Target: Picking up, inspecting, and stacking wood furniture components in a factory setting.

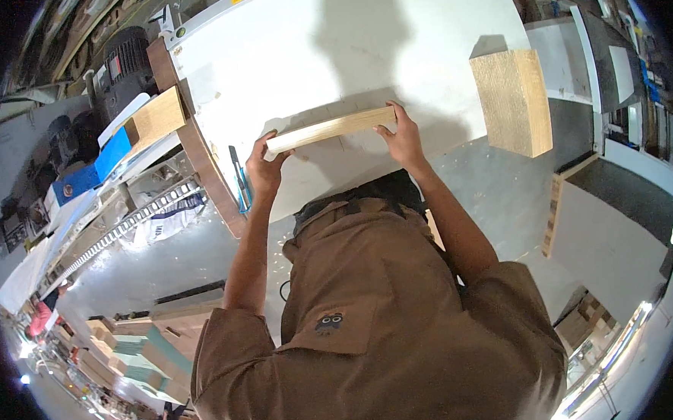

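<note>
Head view shows us at a white table (434,45), both arms reaching up from the lower edge. We hold a long pale wood strip (331,129) by its two ends; it lies nearly level across the near part of the table, its right end slightly higher in the picture. Our left hand (266,168) is closed on the left end, fingers curled over the end of the strip. Our right hand (403,136) is closed on the right end, thumb under the strip and fingers over its top edge. The strip is on or just above the table surface; we cannot tell whether it touches.

A thick chipboard block (512,102) stands at the right edge of the table, well apart from the right hand. A brown board (196,153) runs along the left edge of the table, and a second wood block (157,119) sits against it on the left. A blue-handled tool (239,177) lies on the table just beside the left hand. Further left are a blue part (94,168) and a black motor (127,69). Our brown shirt (380,322) fills the lower middle of the picture.
</note>
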Tool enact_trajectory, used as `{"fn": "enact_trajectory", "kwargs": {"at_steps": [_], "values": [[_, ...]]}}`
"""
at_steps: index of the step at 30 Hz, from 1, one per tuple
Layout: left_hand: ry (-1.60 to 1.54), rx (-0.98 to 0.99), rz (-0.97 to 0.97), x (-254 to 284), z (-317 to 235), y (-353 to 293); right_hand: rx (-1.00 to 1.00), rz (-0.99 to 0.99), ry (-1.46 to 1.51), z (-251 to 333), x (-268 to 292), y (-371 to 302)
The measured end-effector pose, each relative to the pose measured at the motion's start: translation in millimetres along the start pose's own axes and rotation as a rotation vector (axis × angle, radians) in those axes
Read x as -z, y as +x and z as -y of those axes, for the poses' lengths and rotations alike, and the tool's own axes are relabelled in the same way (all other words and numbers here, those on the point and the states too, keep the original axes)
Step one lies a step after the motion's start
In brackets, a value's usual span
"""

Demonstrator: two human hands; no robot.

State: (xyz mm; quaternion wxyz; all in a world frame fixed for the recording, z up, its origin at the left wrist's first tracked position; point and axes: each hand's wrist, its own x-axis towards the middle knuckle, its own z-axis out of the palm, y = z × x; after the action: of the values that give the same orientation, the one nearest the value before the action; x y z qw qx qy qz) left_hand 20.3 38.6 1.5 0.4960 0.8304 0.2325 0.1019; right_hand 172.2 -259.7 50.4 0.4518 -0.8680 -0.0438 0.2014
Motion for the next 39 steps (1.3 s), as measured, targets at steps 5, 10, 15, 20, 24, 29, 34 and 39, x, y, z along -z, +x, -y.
{"fn": "enact_trajectory", "kwargs": {"at_steps": [5, 10, 15, 20, 24, 29, 34, 39], "values": [[0.262, -0.087, 0.274, 41, 6, 13, 0.389, -0.083, -0.587, 41, -20, -4], [0.424, -0.133, 0.207, 110, -2, 103, 0.517, -0.156, -0.681, -29, -75, 18], [0.975, -0.593, 0.42, 217, 51, 229, 0.58, -0.346, -0.518, -18, -74, 24], [1.219, -0.179, 0.335, 263, 166, 251, 0.711, -0.365, -0.633, -5, -76, 13], [1.206, -0.138, 0.387, 223, 127, 278, 0.612, -0.244, -0.655, 3, -71, 8], [0.72, -0.416, 0.322, 147, 97, 281, 0.645, -0.175, -0.568, 30, -83, 10], [0.767, -0.437, 0.539, -39, -48, 194, 0.601, -0.135, -0.714, 17, -61, 0], [0.543, -0.55, 0.678, -97, -71, 176, 0.591, -0.09, -0.694, 20, -67, 6]]}}
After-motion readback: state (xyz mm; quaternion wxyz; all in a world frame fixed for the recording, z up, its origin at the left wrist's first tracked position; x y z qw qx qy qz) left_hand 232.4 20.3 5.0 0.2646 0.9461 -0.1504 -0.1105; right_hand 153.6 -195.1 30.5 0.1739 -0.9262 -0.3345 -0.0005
